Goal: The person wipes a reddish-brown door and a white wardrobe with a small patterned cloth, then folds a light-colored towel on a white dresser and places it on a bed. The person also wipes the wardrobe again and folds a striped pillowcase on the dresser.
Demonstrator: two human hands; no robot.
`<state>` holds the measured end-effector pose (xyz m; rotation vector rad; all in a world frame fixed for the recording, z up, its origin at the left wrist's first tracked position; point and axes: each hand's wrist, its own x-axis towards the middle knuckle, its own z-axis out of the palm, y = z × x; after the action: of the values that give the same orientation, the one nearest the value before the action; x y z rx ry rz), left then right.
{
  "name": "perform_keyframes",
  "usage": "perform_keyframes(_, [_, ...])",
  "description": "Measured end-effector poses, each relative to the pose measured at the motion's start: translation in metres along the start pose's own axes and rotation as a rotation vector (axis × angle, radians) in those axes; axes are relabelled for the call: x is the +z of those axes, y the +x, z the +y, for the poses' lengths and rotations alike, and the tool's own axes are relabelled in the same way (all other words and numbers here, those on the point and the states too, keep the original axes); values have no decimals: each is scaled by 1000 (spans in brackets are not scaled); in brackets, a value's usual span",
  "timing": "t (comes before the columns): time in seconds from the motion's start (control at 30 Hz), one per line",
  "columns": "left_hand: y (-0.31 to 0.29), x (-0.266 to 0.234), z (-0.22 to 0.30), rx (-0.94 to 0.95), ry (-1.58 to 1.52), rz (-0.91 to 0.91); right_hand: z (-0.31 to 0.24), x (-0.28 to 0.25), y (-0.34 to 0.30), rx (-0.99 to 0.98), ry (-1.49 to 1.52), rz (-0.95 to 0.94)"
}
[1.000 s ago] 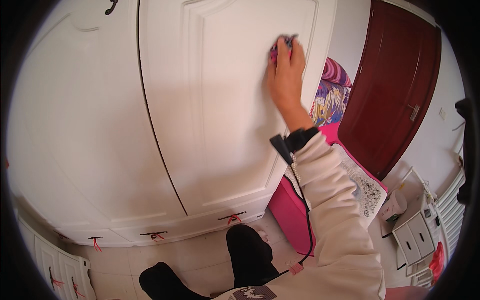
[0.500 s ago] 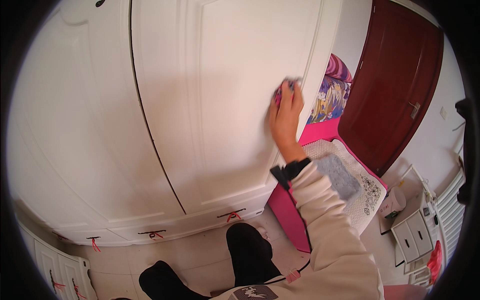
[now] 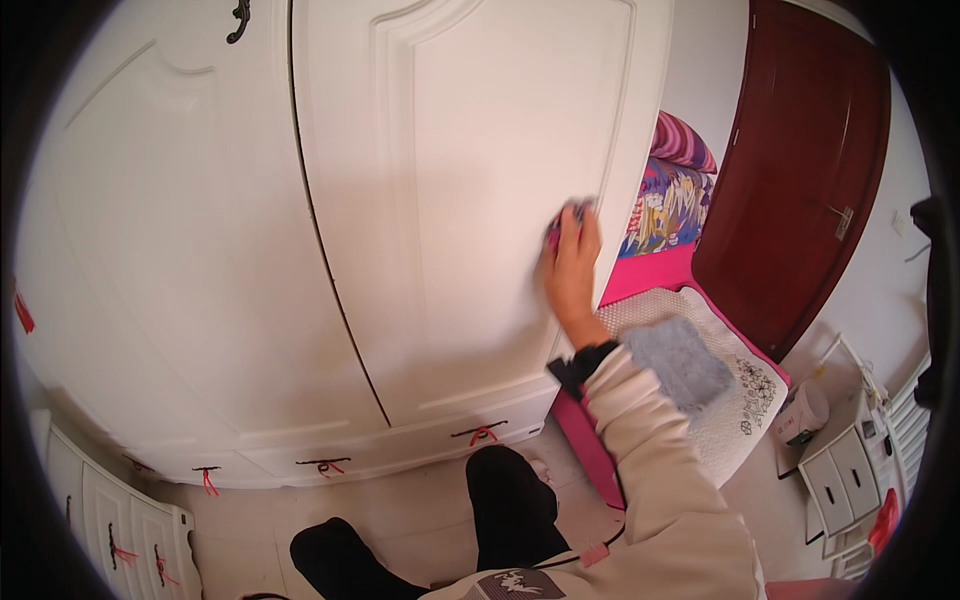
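Note:
My right hand [image 3: 572, 268] is pressed to the white wardrobe door [image 3: 480, 200], near its right edge. Its fingers are closed over a small crumpled cloth [image 3: 553, 235], pink and dark, which is mostly hidden under them. A black strap [image 3: 585, 368] with a cable goes round the right wrist, over the cuff of a cream sleeve [image 3: 660, 430]. My left hand is out of view.
Drawers with dark handles and red ribbons [image 3: 484, 434] run along the wardrobe's base. A pink bed [image 3: 580, 440] with a grey fluffy cushion [image 3: 682, 365] stands at right, before a dark red door [image 3: 800, 150]. A low white cabinet [image 3: 95, 510] sits at lower left.
My right hand has slid a little lower on the wardrobe door with the cloth under its fingers. The whole view has shifted slightly, bringing a dark handle into sight at the top.

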<state>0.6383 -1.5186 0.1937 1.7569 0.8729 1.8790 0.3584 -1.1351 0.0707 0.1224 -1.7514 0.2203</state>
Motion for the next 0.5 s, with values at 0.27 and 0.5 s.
perform_keyframes(0.27, [7, -19, -2, 0, -17, 92, 45, -30, 203, -211, -160, 298])
perform_keyframes(0.5, [7, -41, -19, -19, -138, 60, 65, -19, 146, -145, -140, 207])
